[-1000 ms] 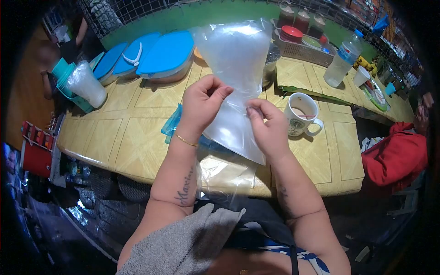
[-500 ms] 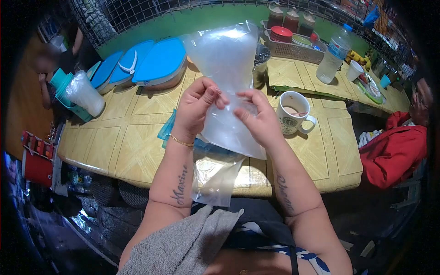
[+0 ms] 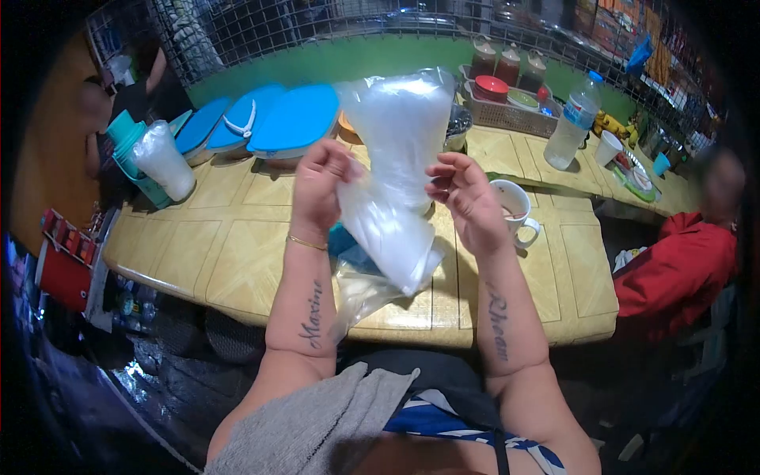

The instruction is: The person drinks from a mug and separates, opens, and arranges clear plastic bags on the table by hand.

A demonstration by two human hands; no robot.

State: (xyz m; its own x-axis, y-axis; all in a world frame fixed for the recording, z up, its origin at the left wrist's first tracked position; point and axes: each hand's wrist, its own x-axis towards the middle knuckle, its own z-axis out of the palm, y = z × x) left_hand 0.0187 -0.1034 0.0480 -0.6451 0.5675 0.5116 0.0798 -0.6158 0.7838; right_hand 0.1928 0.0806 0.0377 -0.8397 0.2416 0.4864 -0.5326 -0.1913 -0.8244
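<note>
A clear plastic bag [image 3: 400, 138], long and crinkled, rises above the table between my hands, its lower end folded toward me. My left hand [image 3: 321, 186] is closed, pinching the plastic at the left edge. On the other side my right hand [image 3: 473, 204] is open, fingers loosely bent and apart, close to the bag's right edge. Under the bag lie more clear plastic [image 3: 368, 297] and a teal plastic bag [image 3: 342, 241], both partly covered. A white mug [image 3: 522, 207] with a drink stands just beyond my right hand, which partly hides it.
Blue-lidded containers [image 3: 294, 119] stand at the back left, beside a teal pitcher [image 3: 131, 150] and rolled plastic bags [image 3: 165, 162]. At the back right are a condiment basket [image 3: 511, 115] and a water bottle [image 3: 571, 123]. A person in red [image 3: 673, 261] sits right; another person [image 3: 119, 111] is left.
My right hand has let go of the plastic and moved slightly right, its fingers opening. My left hand has shifted a little left, and the bag's lower end has swung and folded.
</note>
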